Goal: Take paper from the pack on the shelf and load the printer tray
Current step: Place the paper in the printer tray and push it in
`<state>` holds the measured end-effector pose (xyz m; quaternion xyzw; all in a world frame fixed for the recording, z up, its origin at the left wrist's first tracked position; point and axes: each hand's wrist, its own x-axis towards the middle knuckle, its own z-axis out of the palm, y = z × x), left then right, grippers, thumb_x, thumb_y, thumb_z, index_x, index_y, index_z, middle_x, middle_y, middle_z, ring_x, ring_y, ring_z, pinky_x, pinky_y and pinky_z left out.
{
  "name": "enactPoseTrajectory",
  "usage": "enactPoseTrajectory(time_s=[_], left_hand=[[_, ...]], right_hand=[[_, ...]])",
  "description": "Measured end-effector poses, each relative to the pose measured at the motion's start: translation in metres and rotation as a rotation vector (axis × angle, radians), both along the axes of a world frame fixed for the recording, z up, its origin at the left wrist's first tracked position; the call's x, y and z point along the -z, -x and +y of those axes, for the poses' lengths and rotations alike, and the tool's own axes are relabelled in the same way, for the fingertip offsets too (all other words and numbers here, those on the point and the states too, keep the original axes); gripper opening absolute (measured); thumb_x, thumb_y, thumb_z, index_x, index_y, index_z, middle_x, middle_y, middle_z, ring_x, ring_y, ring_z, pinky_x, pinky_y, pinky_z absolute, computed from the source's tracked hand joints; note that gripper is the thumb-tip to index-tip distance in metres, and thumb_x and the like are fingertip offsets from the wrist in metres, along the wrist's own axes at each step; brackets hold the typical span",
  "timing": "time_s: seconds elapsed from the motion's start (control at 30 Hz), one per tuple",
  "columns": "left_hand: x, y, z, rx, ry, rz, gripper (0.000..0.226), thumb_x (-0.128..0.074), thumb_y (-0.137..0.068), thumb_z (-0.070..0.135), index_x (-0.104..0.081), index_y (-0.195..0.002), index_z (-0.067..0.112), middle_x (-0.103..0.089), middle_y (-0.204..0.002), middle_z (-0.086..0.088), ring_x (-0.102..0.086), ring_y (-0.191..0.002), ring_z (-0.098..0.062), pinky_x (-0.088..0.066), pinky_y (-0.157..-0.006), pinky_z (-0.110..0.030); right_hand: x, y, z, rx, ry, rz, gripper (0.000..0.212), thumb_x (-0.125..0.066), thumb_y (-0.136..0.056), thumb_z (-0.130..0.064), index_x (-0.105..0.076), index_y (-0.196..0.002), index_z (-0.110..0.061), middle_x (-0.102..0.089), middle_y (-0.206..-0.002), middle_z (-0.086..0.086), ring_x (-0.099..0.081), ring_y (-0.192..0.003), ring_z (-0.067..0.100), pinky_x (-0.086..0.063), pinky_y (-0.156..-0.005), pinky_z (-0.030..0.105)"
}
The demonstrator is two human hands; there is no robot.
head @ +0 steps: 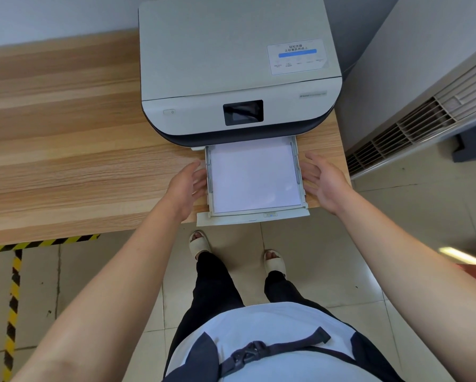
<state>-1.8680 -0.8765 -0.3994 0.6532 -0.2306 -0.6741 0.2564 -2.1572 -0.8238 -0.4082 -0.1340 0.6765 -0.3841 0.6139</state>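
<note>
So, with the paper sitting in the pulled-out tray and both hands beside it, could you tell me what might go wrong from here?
1. The white plastic paper tray juts past the edge of the light wooden table; pressing down on it could strain it.
2. The white paper stack could shift or buckle if pushed in crooked.
3. The left hand and right hand flank the tray near the grey-white printer; fingers could get pinched.

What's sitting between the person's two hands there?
In the head view, the pulled-out printer tray lies between the left hand and right hand, with a stack of white paper lying flat in it. Both hands are open beside its side walls.
</note>
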Motion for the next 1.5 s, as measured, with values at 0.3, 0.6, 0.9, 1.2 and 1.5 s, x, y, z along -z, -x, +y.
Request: enactPoseTrajectory(time_s=[0.3, 0.6, 0.9, 1.2, 1.5], left_hand=[[0.004, -0.037, 0.054, -0.132, 0.063, -0.086, 0.032, -0.048, -0.103, 0.03, -0.06, -0.129, 0.018, -0.065, -0.13, -0.002, -0.064, -0.114, -0.018, -0.046, -0.105, -0.034], [0.028, -0.042, 0.113, -0.31, -0.107, -0.035, 0.041, -0.043, -0.105, 0.026, -0.051, -0.141, 0.009, -0.053, -0.145, -0.011, -0.055, -0.12, -0.024, -0.043, -0.101, -0.034], [0.012, -0.026, 0.101, -0.639, -0.312, 0.284, 0.053, -0.051, -0.1, 0.033, -0.042, -0.148, 0.011, -0.051, -0.145, -0.018, -0.054, -0.129, -0.034, -0.041, -0.109, -0.055], [0.001, -0.025, 0.071, -0.731, -0.427, 0.482, 0.065, -0.054, -0.098, 0.027, -0.03, -0.151, -0.003, -0.042, -0.151, -0.022, -0.048, -0.136, -0.039, -0.043, -0.106, -0.054], [-0.003, -0.012, 0.028, -0.809, -0.402, 0.539, 0.06, -0.055, -0.097, 0.022, -0.036, -0.144, -0.01, -0.047, -0.144, -0.028, -0.049, -0.134, -0.037, -0.043, -0.111, -0.045]], right_hand=[[0.006, 0.01, 0.054, 0.135, -0.023, 0.121, 0.038, -0.045, -0.1, -0.034, -0.056, -0.133, -0.018, -0.063, -0.127, 0.004, -0.058, -0.117, 0.023, -0.046, -0.099, 0.042], [0.016, -0.007, 0.096, 0.363, -0.214, -0.255, 0.04, -0.048, -0.099, -0.029, -0.051, -0.135, -0.011, -0.052, -0.137, 0.015, -0.053, -0.121, 0.033, -0.047, -0.097, 0.057], [0.003, -0.021, 0.076, 0.572, -0.279, -0.435, 0.049, -0.049, -0.096, -0.03, -0.042, -0.14, -0.01, -0.047, -0.142, 0.022, -0.054, -0.119, 0.039, -0.045, -0.096, 0.059], [-0.008, -0.031, 0.049, 0.731, -0.247, -0.56, 0.062, -0.056, -0.09, -0.028, -0.033, -0.145, -0.008, -0.04, -0.146, 0.024, -0.047, -0.128, 0.043, -0.042, -0.101, 0.06], [-0.011, -0.038, 0.015, 0.746, -0.16, -0.643, 0.065, -0.051, -0.092, -0.033, -0.031, -0.147, -0.005, -0.045, -0.143, 0.023, -0.045, -0.132, 0.04, -0.035, -0.109, 0.058]])
